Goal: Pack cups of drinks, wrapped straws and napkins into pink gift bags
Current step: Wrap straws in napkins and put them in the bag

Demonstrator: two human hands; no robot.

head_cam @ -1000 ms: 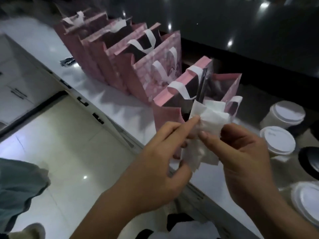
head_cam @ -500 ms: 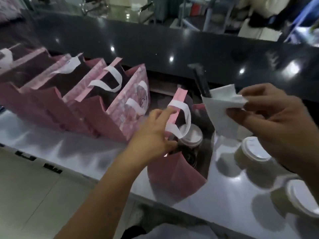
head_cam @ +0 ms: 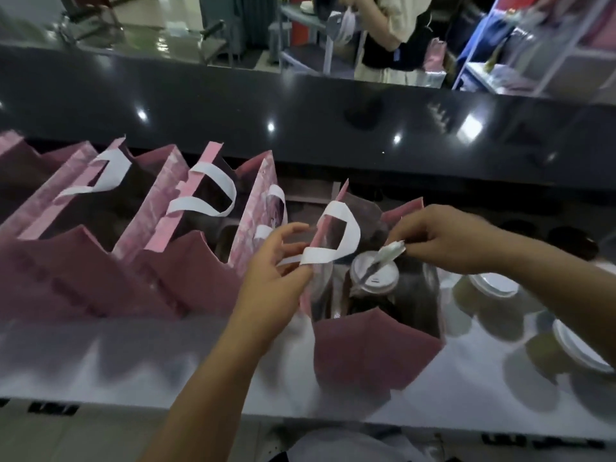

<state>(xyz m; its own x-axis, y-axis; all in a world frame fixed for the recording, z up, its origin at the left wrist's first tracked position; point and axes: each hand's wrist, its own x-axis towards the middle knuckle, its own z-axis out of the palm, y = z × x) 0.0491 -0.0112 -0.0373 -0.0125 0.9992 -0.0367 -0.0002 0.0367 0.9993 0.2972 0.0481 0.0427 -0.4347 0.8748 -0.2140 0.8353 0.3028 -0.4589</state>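
Bags (head_cam: 160, 235) of pink paper line the counter (head_cam: 166, 355) at left; your left hand (head_cam: 276, 261) pinches the rim of the open bag (head_cam: 373, 348), a lidded cup (head_cam: 375, 278) stands inside it, and your right hand (head_cam: 446, 238), apart from the left, pinches a napkin (head_cam: 390, 253) just over that lid, spare cups (head_cam: 493, 285) beyond

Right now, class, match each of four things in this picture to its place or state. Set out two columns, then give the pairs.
Things
1. left hand
2. napkin
3. lidded cup
4. loose cups

Places or states
A. inside the open pink gift bag
B. standing on the white counter, right of that bag
C. pinched in the right hand, over the cup's lid
D. grips the bag's rim by its white handle

Pairs: 1-D, 2-C, 3-A, 4-B
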